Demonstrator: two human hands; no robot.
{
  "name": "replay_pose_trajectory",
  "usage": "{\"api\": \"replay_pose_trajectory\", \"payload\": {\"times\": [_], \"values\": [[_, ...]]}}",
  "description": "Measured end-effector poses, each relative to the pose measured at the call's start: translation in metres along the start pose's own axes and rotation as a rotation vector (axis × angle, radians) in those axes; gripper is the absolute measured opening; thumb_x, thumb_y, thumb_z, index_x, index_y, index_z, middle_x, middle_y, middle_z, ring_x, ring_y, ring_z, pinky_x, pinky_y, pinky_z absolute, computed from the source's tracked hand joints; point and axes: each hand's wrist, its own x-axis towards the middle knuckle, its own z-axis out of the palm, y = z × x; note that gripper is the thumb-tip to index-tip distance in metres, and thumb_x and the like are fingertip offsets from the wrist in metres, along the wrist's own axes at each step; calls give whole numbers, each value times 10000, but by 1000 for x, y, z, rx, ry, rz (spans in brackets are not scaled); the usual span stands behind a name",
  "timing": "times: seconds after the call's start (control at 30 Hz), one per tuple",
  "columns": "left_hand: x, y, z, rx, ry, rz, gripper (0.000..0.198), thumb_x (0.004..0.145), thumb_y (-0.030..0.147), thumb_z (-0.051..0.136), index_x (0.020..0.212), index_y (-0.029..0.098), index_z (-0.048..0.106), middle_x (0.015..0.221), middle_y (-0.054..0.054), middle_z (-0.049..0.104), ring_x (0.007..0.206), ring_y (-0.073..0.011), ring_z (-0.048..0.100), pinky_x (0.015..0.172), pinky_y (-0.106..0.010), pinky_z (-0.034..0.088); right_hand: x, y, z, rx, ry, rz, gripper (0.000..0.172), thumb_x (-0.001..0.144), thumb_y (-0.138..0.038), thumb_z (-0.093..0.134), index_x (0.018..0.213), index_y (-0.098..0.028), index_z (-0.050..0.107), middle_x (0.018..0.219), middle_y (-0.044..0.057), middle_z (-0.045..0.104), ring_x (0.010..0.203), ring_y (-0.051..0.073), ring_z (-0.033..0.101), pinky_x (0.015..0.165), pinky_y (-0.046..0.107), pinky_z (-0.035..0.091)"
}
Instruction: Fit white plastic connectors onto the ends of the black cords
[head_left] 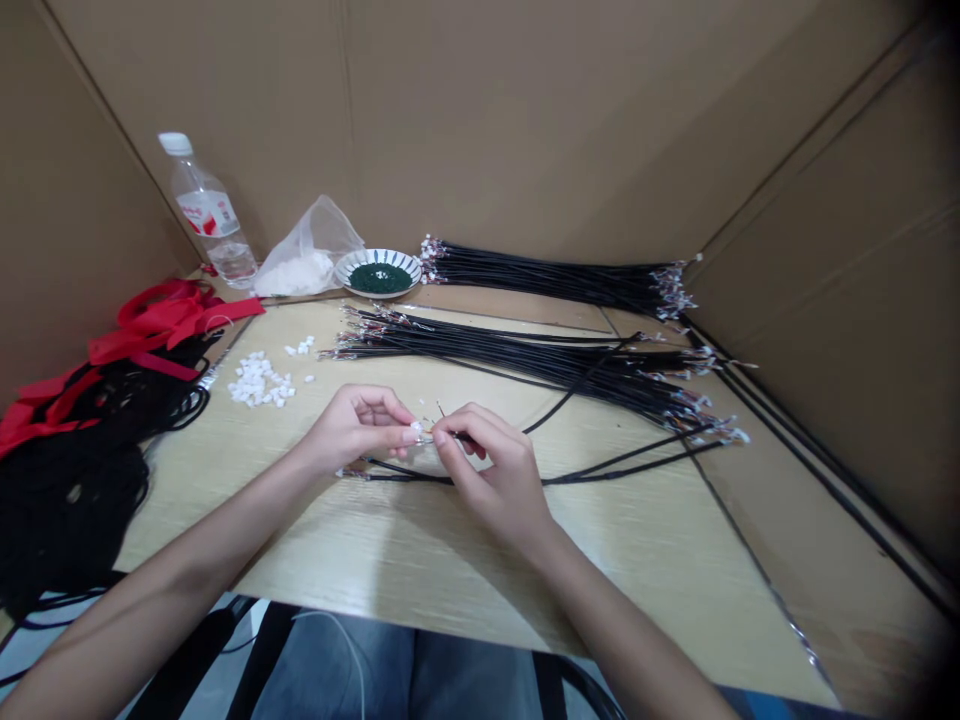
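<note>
My left hand (370, 422) pinches a small white connector (417, 430) between thumb and forefinger. Close against it, my right hand (484, 445) is closed on the end of a black cable (551, 412), at its thin stripped wires. One loose wire end sticks up between the hands. Whether any wire sits inside the connector is too small to tell. Two more black cables (600, 470) lie on the table just beyond and under my right hand. To the left is a pile of loose white connectors (259, 382).
A bundle of black cables (495, 350) lies across the table, with another bundle (547, 275) behind. At the back stand a water bottle (214, 220), a plastic bag (304, 260) and a plate (411, 268) of dark green bits. Red straps (165, 320) and black cords (67, 520) heap at left. Cardboard walls (525, 120) enclose the table.
</note>
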Motion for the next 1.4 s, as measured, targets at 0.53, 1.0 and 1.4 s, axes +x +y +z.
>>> {"api": "replay_pose_trajectory", "payload": {"times": [0.53,1.0,1.4], "values": [[2,-7,-5,-15,-116,-33,222,601,211,811,689,107,636,601,-13,676,482,-87,595,475,-176,471,4,-2,-2,223,-60,199,128,806,-185,561,684,-163,590,639,-7,547,567,98,442,513,227,337],[2,-6,-5,26,-130,-59,207,608,206,799,681,108,631,585,-15,673,478,-91,596,468,-172,457,6,-1,-3,300,-125,250,163,780,-183,582,620,-157,585,657,8,543,572,97,433,502,225,322],[1,-3,-5,74,-143,-81,197,597,206,798,709,108,669,587,-22,676,478,-95,595,457,-170,448,7,2,-8,374,-269,273,125,758,-181,631,637,-148,634,689,23,589,590,99,472,509,226,340]]}}
